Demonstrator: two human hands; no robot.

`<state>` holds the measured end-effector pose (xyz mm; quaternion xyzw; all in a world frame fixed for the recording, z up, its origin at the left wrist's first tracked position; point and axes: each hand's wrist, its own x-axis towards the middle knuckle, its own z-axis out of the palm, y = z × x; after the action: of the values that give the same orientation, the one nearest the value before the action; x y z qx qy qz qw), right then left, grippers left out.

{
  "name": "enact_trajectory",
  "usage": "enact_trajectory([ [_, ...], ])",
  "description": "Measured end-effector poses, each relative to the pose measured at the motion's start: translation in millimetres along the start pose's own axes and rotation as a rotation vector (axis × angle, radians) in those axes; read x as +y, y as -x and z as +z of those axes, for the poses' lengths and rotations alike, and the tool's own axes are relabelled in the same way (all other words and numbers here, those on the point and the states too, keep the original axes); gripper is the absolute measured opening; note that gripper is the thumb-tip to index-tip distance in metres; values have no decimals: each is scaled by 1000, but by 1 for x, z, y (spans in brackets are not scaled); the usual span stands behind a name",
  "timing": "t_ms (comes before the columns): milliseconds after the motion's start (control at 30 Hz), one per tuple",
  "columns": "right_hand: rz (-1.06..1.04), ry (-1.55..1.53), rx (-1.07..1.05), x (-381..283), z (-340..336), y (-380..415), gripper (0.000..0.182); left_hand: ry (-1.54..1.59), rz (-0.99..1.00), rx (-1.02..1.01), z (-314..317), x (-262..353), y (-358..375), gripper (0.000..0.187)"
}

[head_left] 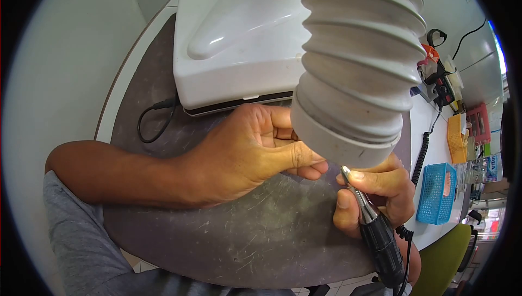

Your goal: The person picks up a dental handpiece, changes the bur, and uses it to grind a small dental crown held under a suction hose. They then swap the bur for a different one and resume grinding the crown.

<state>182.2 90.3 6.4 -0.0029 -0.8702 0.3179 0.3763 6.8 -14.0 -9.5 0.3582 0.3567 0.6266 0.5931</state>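
My right hand (389, 184) grips a rotary handpiece (382, 244) with a black body and a metal nose. Its tip points up and left, close under the mouth of a ribbed white suction hose (361, 51). My left hand (255, 152) is closed in a pinch just left of the hose mouth, thumb against the fingers. Whatever it holds, if anything, is hidden by the fingers and the hose. A small gap separates the fingertips of the left hand from the handpiece tip.
Behind my hands stands a white dust extractor box (234, 73) on the scratched dark mat (261, 236). A coiled black cord (421, 157) runs along the right. A blue basket (436, 193), a yellow basket (457, 138) and a green chair (443, 260) are at the right.
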Motion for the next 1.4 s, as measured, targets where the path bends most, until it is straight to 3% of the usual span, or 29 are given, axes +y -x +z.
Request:
enact_trajectory([
  [1400,0,-10,6,1,0,1,31,28,-21,-23,1,1,0,27],
])
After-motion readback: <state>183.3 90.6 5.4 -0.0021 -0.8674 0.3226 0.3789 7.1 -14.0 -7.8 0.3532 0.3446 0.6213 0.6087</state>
